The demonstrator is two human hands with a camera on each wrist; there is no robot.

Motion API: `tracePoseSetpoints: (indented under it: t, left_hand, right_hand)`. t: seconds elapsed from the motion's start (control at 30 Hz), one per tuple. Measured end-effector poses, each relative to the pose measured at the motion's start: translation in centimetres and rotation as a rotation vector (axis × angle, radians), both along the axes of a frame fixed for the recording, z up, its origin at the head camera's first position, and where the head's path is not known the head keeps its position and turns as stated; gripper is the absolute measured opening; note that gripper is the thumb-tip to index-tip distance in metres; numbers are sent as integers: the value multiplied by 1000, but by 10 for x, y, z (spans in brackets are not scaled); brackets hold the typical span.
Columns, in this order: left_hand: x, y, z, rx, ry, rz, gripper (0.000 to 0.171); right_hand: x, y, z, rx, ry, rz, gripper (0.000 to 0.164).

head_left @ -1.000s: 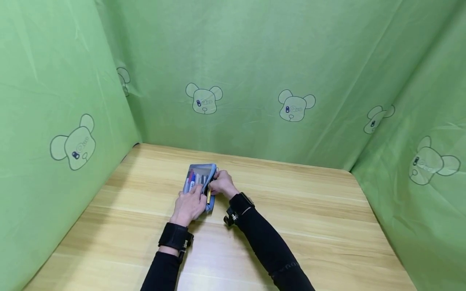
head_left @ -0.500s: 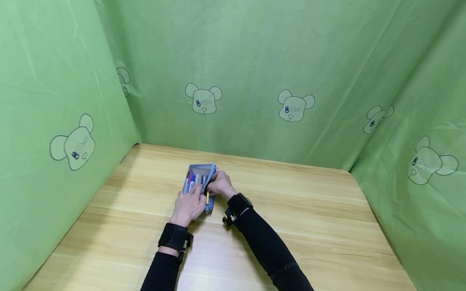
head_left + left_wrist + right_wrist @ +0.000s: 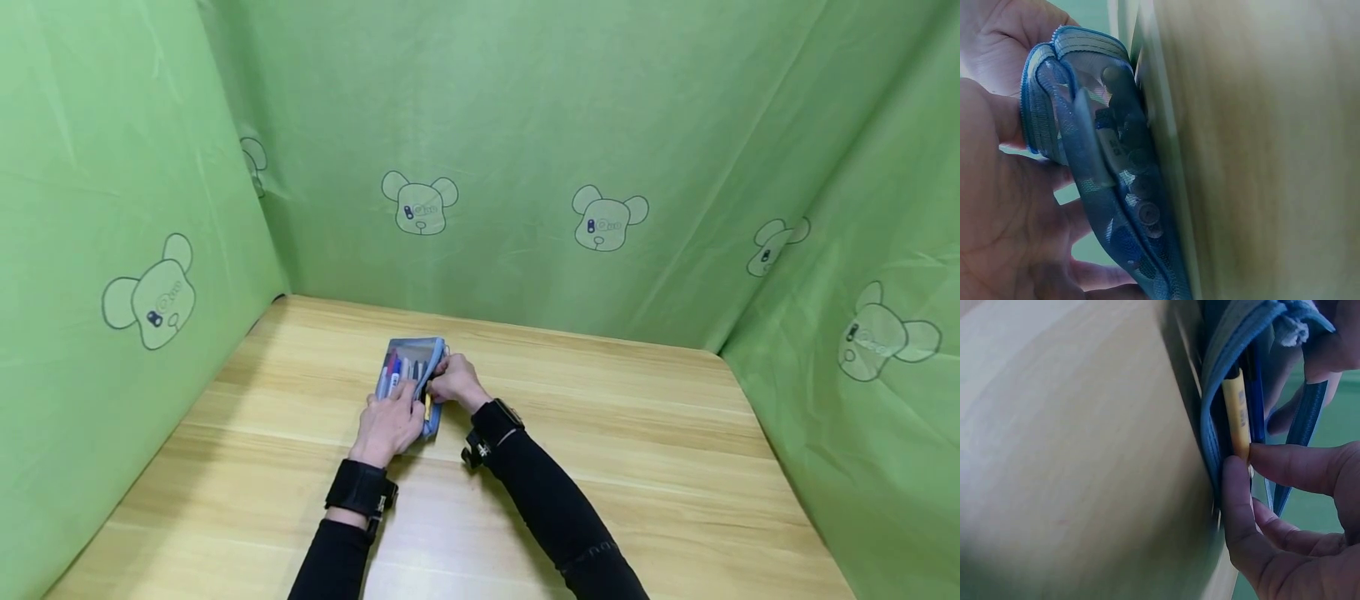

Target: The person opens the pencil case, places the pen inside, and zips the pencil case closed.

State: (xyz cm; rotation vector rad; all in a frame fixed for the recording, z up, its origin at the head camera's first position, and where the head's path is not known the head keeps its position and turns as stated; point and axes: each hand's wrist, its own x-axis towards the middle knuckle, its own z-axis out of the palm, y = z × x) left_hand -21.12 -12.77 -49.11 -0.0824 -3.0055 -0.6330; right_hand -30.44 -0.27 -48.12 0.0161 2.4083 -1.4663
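Observation:
A blue mesh pencil case (image 3: 412, 349) lies on the table with several pens inside, among them a blue-capped one (image 3: 396, 372). My left hand (image 3: 386, 423) lies over the near part of the case; in the right wrist view its fingers (image 3: 1329, 353) pinch the zipper edge. From the right side my right hand (image 3: 457, 383) reaches into the gaping opening. Its thumb and a finger pinch the end of a yellow pen (image 3: 1237, 412), which lies inside the zipper edge beside a dark blue pen (image 3: 1255, 394). The left wrist view shows more pens through the mesh (image 3: 1125, 131).
The wooden table (image 3: 615, 442) extends to both sides and in front of the case. Green cloth walls (image 3: 510, 275) with bear-face prints enclose its back, left and right.
My right hand has shifted very slightly, and a little less of the yellow pen shows beside it. The left hand and the pencil case stay nearly in place.

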Motion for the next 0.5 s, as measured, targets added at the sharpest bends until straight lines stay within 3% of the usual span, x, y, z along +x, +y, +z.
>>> tracePoseSetpoints:
  t: [0.17, 0.33, 0.5]
  left_hand:
    - [-1, 1, 4, 0, -92, 11, 51]
    - [-2, 2, 8, -2, -177, 3, 58]
    - [1, 5, 8, -22, -194, 17, 67]
  right_hand:
    - [-4, 6, 3, 19, 11, 28, 16]
    - [-11, 15, 10, 109, 63, 30, 7]
    - [-15, 19, 15, 174, 59, 46, 14]
